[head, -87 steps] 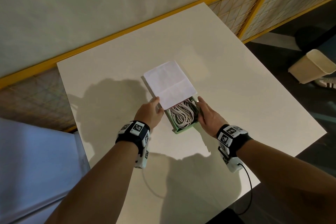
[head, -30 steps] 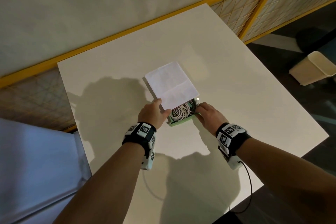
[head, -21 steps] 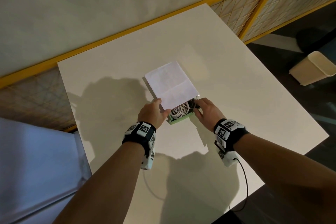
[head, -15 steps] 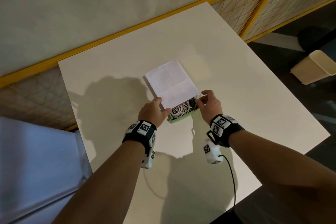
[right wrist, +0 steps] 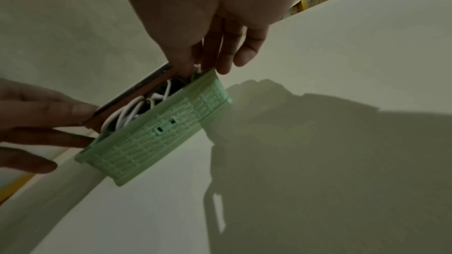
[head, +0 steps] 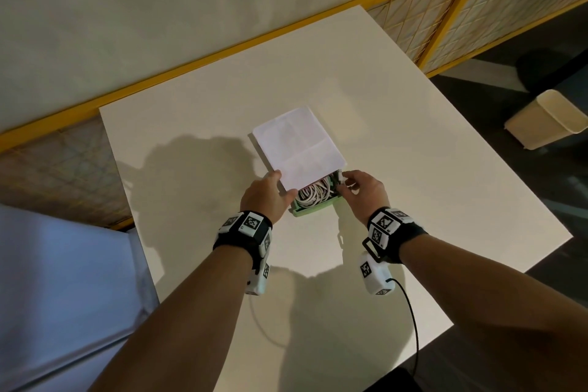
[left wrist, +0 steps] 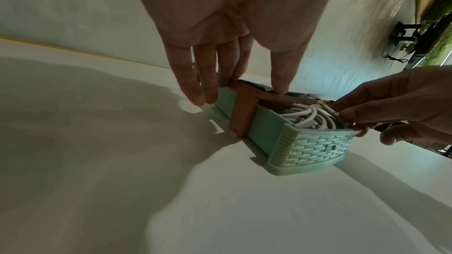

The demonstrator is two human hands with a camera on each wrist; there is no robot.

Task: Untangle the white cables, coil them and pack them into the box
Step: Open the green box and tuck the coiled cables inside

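A pale green box [head: 313,209] with woven-pattern walls [left wrist: 318,148] [right wrist: 156,138] stands mid-table. Coiled white cables [head: 313,196] [left wrist: 310,117] [right wrist: 127,115] lie inside its uncovered near end. A white lid [head: 297,146] covers the far part and looks brownish from below [left wrist: 244,111] [right wrist: 129,96]. My left hand [head: 270,192] [left wrist: 234,76] pinches the lid's near left corner, thumb on top, fingers down the side. My right hand [head: 345,181] [right wrist: 208,65] is at the box's near right rim, and its thumb and forefinger pinch a white cable end [head: 340,174] there.
The white table [head: 413,200] carries only the box. A beige waste bin [head: 547,119] stands on the dark floor to the right. A yellow-framed mesh panel [head: 445,9] runs behind the table. A pale blue cloth [head: 47,280] lies at the left. A black wire [head: 413,328] hangs from my right wrist.
The lid now covers more of the box, so less cable shows. My right hand has left the box's right side, turned, and pinches at the rim. The left hand has kept its hold.
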